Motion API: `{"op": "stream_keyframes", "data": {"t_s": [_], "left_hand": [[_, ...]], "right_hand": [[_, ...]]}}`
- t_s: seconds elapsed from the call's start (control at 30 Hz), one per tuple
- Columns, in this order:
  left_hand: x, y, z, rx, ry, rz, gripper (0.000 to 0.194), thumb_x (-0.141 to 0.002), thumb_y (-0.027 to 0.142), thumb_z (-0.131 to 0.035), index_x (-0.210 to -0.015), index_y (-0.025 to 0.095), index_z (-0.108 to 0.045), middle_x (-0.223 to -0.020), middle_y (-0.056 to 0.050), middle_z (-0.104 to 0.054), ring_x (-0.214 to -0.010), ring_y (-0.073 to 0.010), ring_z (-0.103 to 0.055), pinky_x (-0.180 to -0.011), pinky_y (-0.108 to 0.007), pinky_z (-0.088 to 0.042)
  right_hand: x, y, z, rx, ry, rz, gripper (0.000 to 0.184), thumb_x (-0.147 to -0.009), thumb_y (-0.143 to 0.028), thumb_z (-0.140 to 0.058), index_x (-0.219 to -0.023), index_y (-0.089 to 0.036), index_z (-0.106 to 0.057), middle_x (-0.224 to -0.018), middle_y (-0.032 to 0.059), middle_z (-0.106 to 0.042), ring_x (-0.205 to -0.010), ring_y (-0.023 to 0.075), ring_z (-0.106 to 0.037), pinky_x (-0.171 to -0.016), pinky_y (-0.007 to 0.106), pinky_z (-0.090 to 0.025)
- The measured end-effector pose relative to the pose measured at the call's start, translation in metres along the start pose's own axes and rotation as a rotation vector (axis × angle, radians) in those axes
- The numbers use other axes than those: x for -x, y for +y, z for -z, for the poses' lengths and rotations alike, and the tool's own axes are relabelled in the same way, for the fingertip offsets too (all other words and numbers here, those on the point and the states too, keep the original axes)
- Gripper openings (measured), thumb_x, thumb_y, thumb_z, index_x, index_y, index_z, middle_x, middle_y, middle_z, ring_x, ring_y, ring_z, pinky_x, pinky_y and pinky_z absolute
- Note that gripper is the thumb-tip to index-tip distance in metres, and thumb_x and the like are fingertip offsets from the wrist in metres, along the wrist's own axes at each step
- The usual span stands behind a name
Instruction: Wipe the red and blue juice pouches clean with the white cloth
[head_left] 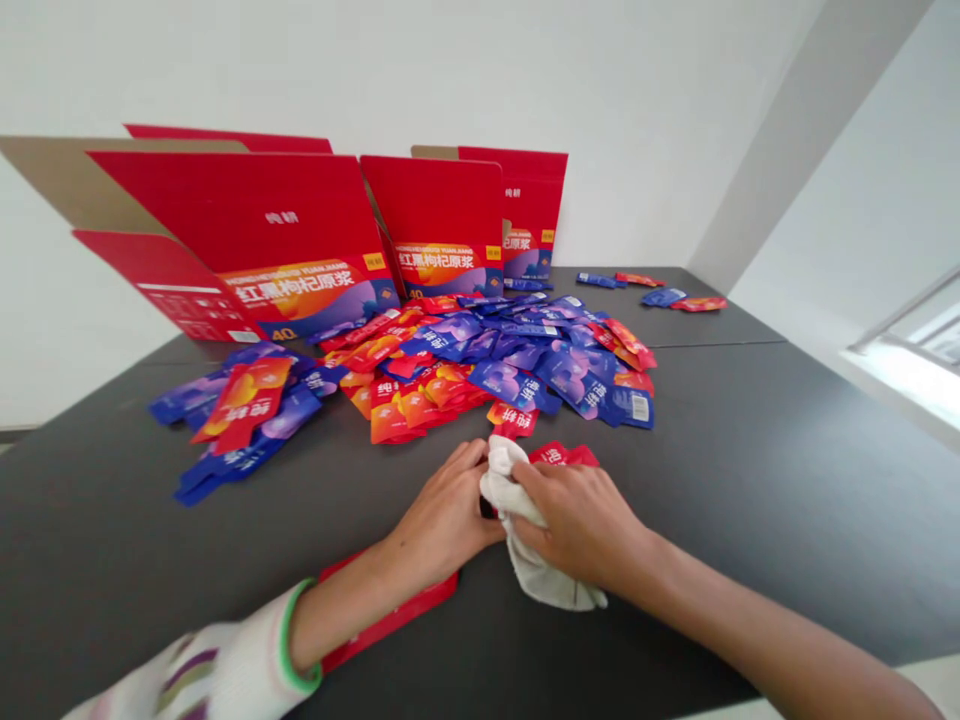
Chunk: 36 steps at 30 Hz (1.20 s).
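My right hand (581,515) is closed on a white cloth (536,575), which bunches up between both hands and hangs down to the table. My left hand (450,505) is curled against the cloth from the other side. Its fingers wrap round a small thing that shows only as a dark and red sliver; the rest is hidden by hand and cloth. Just beyond the hands lie red pouches (555,453). Under my left forearm, partly covered, is a flat red piece (405,612).
A large heap of blue and red-orange pouches (502,350) spreads over the dark table (750,500). A smaller pile of pouches (247,410) lies at left. Open red cartons (300,240) stand at the back by the wall. A few pouches (664,297) lie at back right.
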<state>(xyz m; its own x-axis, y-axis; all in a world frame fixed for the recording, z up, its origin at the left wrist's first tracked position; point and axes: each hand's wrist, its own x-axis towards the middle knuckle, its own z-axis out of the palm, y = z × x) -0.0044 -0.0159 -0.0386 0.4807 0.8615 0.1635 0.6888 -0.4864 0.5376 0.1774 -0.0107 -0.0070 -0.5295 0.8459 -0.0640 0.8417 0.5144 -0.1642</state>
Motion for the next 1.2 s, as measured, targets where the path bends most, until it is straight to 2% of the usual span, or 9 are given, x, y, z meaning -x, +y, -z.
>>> {"op": "stream_keyframes", "data": {"t_s": [0.1,0.13,0.27,0.43,0.57,0.73,0.9,1.07,1.2], "left_hand": [[-0.001,0.001,0.001,-0.026,-0.003,0.041,0.045,-0.070,0.038,-0.070,-0.111,0.024,-0.058,-0.107,-0.002,-0.053,-0.101,-0.0222,-0.049,-0.090,-0.036,-0.041],[-0.001,0.002,0.001,-0.032,-0.007,0.050,0.047,-0.070,0.039,-0.070,-0.113,0.024,-0.057,-0.106,-0.003,-0.053,-0.101,-0.0225,-0.049,-0.089,-0.037,-0.041],[-0.001,0.002,0.001,-0.027,-0.021,0.022,0.029,-0.073,0.032,-0.066,-0.102,0.024,-0.061,-0.102,-0.001,-0.054,-0.097,-0.0208,-0.050,-0.087,-0.035,-0.042],[-0.002,0.000,0.000,-0.067,-0.007,0.045,0.049,-0.069,0.041,-0.069,-0.114,0.024,-0.057,-0.108,-0.003,-0.054,-0.101,-0.0234,-0.049,-0.088,-0.037,-0.041],[-0.002,0.001,0.001,-0.082,-0.034,0.031,0.030,-0.073,0.032,-0.066,-0.101,0.024,-0.060,-0.100,-0.001,-0.054,-0.096,-0.0214,-0.051,-0.085,-0.035,-0.042],[-0.003,0.000,0.002,-0.094,-0.038,0.034,0.048,-0.071,0.043,-0.068,-0.113,0.023,-0.055,-0.109,-0.003,-0.053,-0.101,-0.0232,-0.049,-0.089,-0.037,-0.040],[-0.002,-0.001,0.002,-0.090,-0.034,0.008,0.033,-0.073,0.033,-0.067,-0.104,0.024,-0.059,-0.110,-0.002,-0.053,-0.103,-0.0219,-0.049,-0.090,-0.035,-0.040],[-0.002,-0.001,0.001,-0.111,-0.039,0.032,0.051,-0.071,0.044,-0.068,-0.115,0.024,-0.055,-0.107,-0.002,-0.054,-0.101,-0.0228,-0.050,-0.088,-0.036,-0.040],[-0.002,0.001,0.002,-0.113,-0.031,0.027,0.035,-0.072,0.034,-0.067,-0.105,0.024,-0.059,-0.108,-0.002,-0.054,-0.102,-0.0218,-0.049,-0.090,-0.035,-0.040]], "right_hand": [[0.000,0.000,0.003,0.087,0.020,-0.213,0.034,-0.085,-0.036,-0.042,-0.114,-0.020,-0.048,-0.099,0.0103,-0.064,-0.086,0.0233,-0.061,-0.070,0.029,-0.040],[0.000,0.001,0.004,0.096,0.016,-0.217,0.035,-0.085,-0.037,-0.042,-0.115,-0.020,-0.048,-0.101,0.0106,-0.064,-0.087,0.0237,-0.061,-0.071,0.030,-0.040],[0.001,0.000,0.002,0.028,-0.026,0.016,0.032,-0.085,-0.042,-0.041,-0.110,-0.024,-0.049,-0.100,0.0079,-0.065,-0.086,0.0229,-0.062,-0.071,0.032,-0.042],[-0.001,0.007,0.001,0.122,0.043,-0.202,0.034,-0.085,-0.037,-0.041,-0.113,-0.020,-0.049,-0.098,0.0110,-0.065,-0.086,0.0265,-0.062,-0.070,0.034,-0.042],[-0.001,0.005,0.000,0.024,0.010,0.055,0.034,-0.084,-0.042,-0.043,-0.111,-0.022,-0.049,-0.099,0.0082,-0.065,-0.084,0.0229,-0.061,-0.070,0.030,-0.041],[-0.004,0.008,0.001,0.104,0.043,-0.164,0.033,-0.086,-0.040,-0.039,-0.110,-0.020,-0.050,-0.097,0.0101,-0.065,-0.086,0.0249,-0.062,-0.071,0.031,-0.041],[-0.003,0.006,0.002,0.042,0.015,0.029,0.034,-0.084,-0.043,-0.042,-0.110,-0.023,-0.050,-0.096,0.0061,-0.065,-0.083,0.0233,-0.062,-0.068,0.030,-0.042],[-0.005,0.008,0.001,0.132,0.049,-0.200,0.035,-0.086,-0.038,-0.040,-0.114,-0.019,-0.048,-0.097,0.0104,-0.065,-0.085,0.0255,-0.062,-0.069,0.032,-0.042],[-0.001,-0.002,0.001,0.051,0.006,0.001,0.036,-0.084,-0.041,-0.042,-0.114,-0.023,-0.049,-0.099,0.0078,-0.064,-0.085,0.0233,-0.062,-0.069,0.030,-0.042]]}}
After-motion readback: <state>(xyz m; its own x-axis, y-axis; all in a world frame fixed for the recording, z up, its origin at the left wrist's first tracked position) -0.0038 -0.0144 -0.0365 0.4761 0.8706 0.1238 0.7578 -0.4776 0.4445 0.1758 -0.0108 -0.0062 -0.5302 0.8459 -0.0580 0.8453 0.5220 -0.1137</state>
